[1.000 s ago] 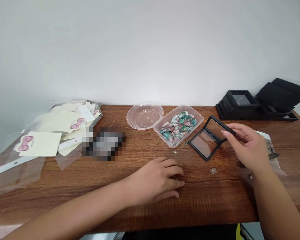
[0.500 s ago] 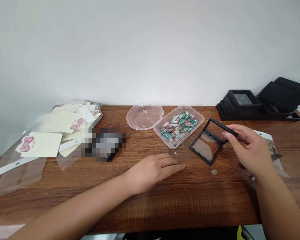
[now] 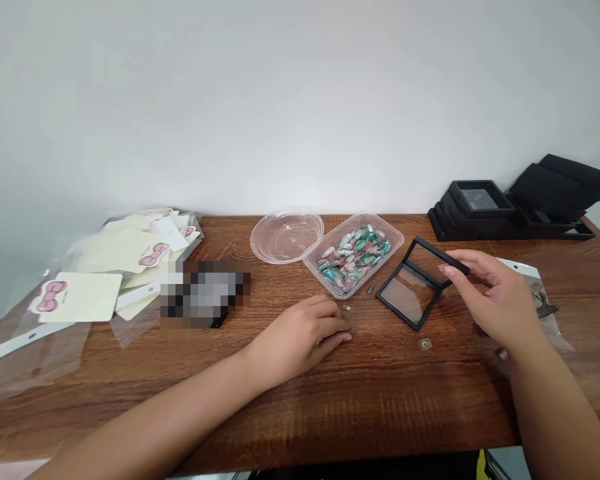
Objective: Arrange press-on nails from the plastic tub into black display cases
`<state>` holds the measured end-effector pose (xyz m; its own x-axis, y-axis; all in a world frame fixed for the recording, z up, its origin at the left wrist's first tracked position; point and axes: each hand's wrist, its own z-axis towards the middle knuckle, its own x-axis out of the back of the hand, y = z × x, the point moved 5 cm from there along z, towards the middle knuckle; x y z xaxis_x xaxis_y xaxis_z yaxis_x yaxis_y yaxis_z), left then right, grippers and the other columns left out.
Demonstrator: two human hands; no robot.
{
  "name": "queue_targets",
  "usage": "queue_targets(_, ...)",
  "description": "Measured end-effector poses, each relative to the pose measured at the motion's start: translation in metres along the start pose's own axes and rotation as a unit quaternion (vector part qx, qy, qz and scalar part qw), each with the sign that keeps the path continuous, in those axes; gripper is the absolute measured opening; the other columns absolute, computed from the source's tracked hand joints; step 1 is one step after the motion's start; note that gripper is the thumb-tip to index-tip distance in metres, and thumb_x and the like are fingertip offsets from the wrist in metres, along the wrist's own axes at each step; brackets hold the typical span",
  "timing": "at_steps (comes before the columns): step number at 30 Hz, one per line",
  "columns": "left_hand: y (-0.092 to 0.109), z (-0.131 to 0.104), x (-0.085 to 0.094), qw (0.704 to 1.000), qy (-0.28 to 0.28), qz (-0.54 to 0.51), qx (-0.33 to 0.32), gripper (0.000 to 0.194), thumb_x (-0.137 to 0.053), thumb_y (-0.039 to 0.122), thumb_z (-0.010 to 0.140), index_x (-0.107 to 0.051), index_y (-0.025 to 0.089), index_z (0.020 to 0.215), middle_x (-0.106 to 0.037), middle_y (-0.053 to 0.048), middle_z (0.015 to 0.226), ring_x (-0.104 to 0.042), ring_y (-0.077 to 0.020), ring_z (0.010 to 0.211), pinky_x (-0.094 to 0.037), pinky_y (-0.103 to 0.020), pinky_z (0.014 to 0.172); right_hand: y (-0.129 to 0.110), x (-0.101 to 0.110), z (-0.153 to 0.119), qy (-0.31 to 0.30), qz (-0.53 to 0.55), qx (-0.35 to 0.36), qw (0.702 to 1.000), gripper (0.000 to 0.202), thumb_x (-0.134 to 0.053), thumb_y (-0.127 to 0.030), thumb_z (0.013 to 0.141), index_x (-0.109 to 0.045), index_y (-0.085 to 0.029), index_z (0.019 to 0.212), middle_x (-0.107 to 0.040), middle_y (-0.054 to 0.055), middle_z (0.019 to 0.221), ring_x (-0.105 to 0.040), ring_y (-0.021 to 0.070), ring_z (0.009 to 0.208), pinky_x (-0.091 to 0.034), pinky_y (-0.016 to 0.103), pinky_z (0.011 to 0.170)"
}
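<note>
My right hand (image 3: 490,293) pinches the raised lid of a black frame case (image 3: 409,295) with clear film panes; its lower half rests on the table. My left hand (image 3: 305,340) lies on the wood left of the case, palm down, fingers slightly curled and apart, holding nothing I can see. Near its fingertips is a small clear piece (image 3: 347,307). A small green piece (image 3: 371,289) lies beside a clear tub (image 3: 307,261) full of teal, pink and clear nail-shaped pieces. Another clear piece (image 3: 425,344) sits below the case.
A round clear lid (image 3: 287,236) touches the tub. Black cases (image 3: 480,212) are stacked at the back right. Cream cards (image 3: 83,297) and plastic bags cover the left side, near a pixelated dark object (image 3: 205,295). A clear bag (image 3: 545,300) lies beyond my right hand.
My left hand's fingers have drawn back and curled a little. My right hand keeps its grip on the case lid. The whole view has shifted slightly.
</note>
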<state>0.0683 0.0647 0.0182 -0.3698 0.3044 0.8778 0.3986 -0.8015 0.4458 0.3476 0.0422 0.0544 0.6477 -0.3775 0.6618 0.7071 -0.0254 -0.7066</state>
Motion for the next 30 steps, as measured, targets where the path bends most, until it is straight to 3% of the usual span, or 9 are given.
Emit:
queue_targets(10,0.007,-0.005,0.012,0.999,0.035,0.018,0.015,0.018,-0.058,0.026,0.096,-0.070,0.020,0.086,-0.072,0.002,0.079,-0.068,-0.0153,0.073,-0.051,-0.027,0.065,0.002,0.000,-0.001,0.009,0.009,-0.002,1.000,0.027,-0.068,-0.046,0.085,-0.071,-0.027,0.104,-0.077,0.003,0.101,-0.074,0.0246,0.095,-0.059,0.039,0.088)
queue_targets(14,0.019,-0.001,0.042,0.987,0.140,0.072,-0.037,0.014,-0.059,0.024,0.096,-0.071,0.020,0.090,-0.073,0.001,0.080,-0.067,-0.0125,0.067,-0.051,-0.024,0.061,0.002,0.001,0.000,0.011,0.000,-0.004,1.000,0.028,-0.068,-0.046,0.084,-0.072,-0.026,0.104,-0.078,0.004,0.099,-0.074,0.0251,0.092,-0.060,0.040,0.084)
queue_targets(17,0.015,0.008,0.065,0.955,0.245,0.152,-0.068,0.006,-0.067,0.023,0.092,-0.071,0.018,0.092,-0.073,0.002,0.075,-0.067,-0.0106,0.062,-0.050,-0.023,0.059,0.002,0.001,0.000,0.007,0.000,-0.004,1.000,0.028,-0.068,-0.046,0.084,-0.072,-0.026,0.104,-0.077,0.004,0.103,-0.074,0.0246,0.091,-0.061,0.039,0.083)
queue_targets(20,-0.003,0.015,0.073,0.920,0.297,0.256,-0.009,0.014,-0.069,0.034,0.091,-0.074,0.021,0.093,-0.073,0.003,0.067,-0.066,-0.0123,0.055,-0.044,-0.024,0.049,0.002,0.001,0.000,0.001,0.003,-0.005,1.000,0.028,-0.067,-0.046,0.085,-0.072,-0.026,0.104,-0.077,0.004,0.107,-0.074,0.0241,0.091,-0.060,0.038,0.083)
queue_targets(22,-0.013,0.016,0.069,0.914,0.289,0.282,0.040,0.018,-0.066,0.037,0.093,-0.075,0.021,0.098,-0.074,0.001,0.070,-0.067,-0.0134,0.058,-0.043,-0.024,0.048,0.003,0.001,0.000,-0.002,0.006,-0.005,1.000,0.028,-0.067,-0.046,0.085,-0.072,-0.027,0.104,-0.077,0.004,0.105,-0.074,0.0250,0.095,-0.061,0.037,0.080)
queue_targets(24,-0.012,0.012,0.063,0.914,0.283,0.288,0.041,0.020,-0.065,0.034,0.094,-0.073,0.020,0.105,-0.075,0.000,0.076,-0.068,-0.0137,0.064,-0.046,-0.024,0.053,0.003,0.001,0.000,-0.005,0.009,-0.002,1.000,0.027,-0.067,-0.045,0.084,-0.072,-0.027,0.104,-0.077,0.004,0.103,-0.073,0.0254,0.097,-0.061,0.035,0.079)
queue_targets(26,0.000,0.008,0.053,0.925,0.268,0.269,-0.019,0.015,-0.066,0.032,0.093,-0.074,0.021,0.099,-0.076,0.000,0.082,-0.068,-0.0133,0.069,-0.050,-0.025,0.061,0.004,0.001,0.000,-0.007,0.012,0.000,1.000,0.027,-0.068,-0.045,0.084,-0.072,-0.027,0.104,-0.077,0.004,0.105,-0.073,0.0253,0.099,-0.061,0.035,0.081)
queue_targets(28,0.012,0.005,0.039,0.941,0.219,0.241,-0.092,0.015,-0.066,0.035,0.093,-0.074,0.023,0.090,-0.075,0.003,0.080,-0.065,-0.0125,0.067,-0.050,-0.025,0.060,0.005,0.001,0.000,-0.005,0.013,-0.003,1.000,0.028,-0.068,-0.046,0.084,-0.072,-0.027,0.104,-0.077,0.004,0.107,-0.073,0.0255,0.099,-0.060,0.036,0.082)
queue_targets(30,0.014,0.006,0.027,0.956,0.155,0.233,-0.087,0.024,-0.060,0.043,0.096,-0.074,0.023,0.092,-0.073,0.003,0.077,-0.065,-0.0147,0.069,-0.050,-0.026,0.058,0.008,0.002,0.001,0.002,0.009,-0.013,1.000,0.030,-0.067,-0.047,0.083,-0.072,-0.027,0.105,-0.076,0.005,0.107,-0.073,0.0256,0.096,-0.060,0.038,0.083)
